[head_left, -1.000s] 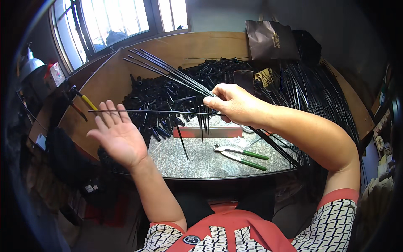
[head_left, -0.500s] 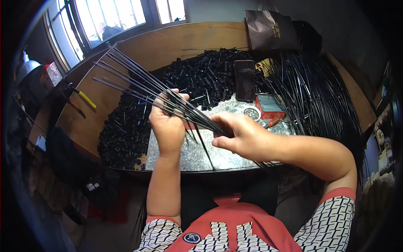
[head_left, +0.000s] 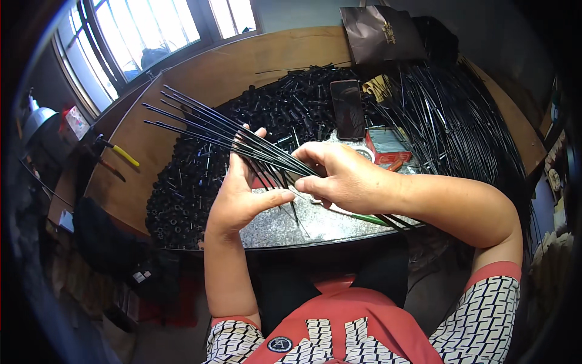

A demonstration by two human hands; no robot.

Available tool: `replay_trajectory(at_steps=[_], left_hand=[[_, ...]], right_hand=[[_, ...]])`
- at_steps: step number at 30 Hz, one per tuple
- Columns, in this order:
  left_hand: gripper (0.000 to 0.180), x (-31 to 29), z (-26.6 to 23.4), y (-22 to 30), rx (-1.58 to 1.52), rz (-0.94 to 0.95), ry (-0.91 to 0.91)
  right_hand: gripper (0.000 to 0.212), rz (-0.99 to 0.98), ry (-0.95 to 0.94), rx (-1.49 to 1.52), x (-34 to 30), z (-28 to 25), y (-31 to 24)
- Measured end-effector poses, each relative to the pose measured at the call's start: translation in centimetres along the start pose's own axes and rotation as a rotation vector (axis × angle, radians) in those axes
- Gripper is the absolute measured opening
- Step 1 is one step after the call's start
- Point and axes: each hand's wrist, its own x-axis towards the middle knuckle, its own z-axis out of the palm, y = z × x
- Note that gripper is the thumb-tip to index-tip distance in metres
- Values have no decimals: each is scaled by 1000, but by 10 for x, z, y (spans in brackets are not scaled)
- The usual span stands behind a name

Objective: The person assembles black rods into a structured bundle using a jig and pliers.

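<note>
Black rods (head_left: pixel 273 156), a whole fan of them, are held up over the front half of the desk (head_left: pixel 267 225), pointing off toward its back left corner. Near their lower end they're gripped by the right hand (head_left: pixel 341 175), thumb and fingers pinched around the bunch, probably because the spread is easiest to control where the rods come together. Further up, they're crossed by the left hand (head_left: pixel 236 188), which is open with its thumb sticking out below the rods and its fingers behind them, so some of the weight is likely being taken there; how hard the fingers press can't be told. A heap of small black tubes (head_left: pixel 182 209) is piled along the left and back edges, seemingly held in by the raised wooden border (head_left: pixel 285 50). More long rods (head_left: pixel 448 133) are laid along the right edge, presumably within easy reach of that side's hand. Green-handled pliers (head_left: pixel 368 219) are partly covered by the right hand, near the front edge. A dark phone (head_left: pixel 347 109) and a red box (head_left: pixel 391 148) are parked between the two heaps, maybe just to be out of the way.
</note>
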Motion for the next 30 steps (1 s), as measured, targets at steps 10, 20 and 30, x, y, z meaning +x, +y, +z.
replay_trajectory(at_steps=[10,20,30], left_hand=[[32,14,33,-27,-8,196,543],[14,26,14,-8,-66,154,662],[20,50,-19,-5,212,-140,31]], right_hand=[[33,4,9,-35,-25,5,7],[50,-84,-49,-135,-62,7,25],[37,277,-93,313,-98,1,22]])
